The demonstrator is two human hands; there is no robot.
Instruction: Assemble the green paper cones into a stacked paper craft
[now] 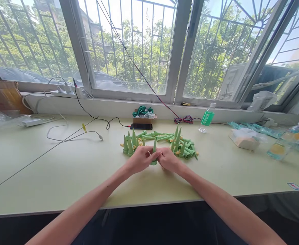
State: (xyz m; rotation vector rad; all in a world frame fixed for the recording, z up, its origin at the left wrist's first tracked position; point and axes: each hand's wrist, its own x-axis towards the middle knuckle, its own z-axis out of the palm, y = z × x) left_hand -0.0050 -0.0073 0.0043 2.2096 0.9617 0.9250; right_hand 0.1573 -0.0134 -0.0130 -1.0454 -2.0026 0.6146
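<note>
My left hand is closed round a green pointed cone piece with a wider base, held upright just above the table. Against it, my right hand has its fingers pinched together; what sits between them is hidden. Behind my left hand stands a group of similar green cones, tips up. More upright cones rise behind my right hand, beside a heap of green tubular pieces lying on their sides. Small yellowish bits lie among them.
The pale table meets a window wall. Towards the back are a phone on a cable, a small box with green wrapping, and a bottle. A tissue pack and more bottles stand right; loose cables lie left.
</note>
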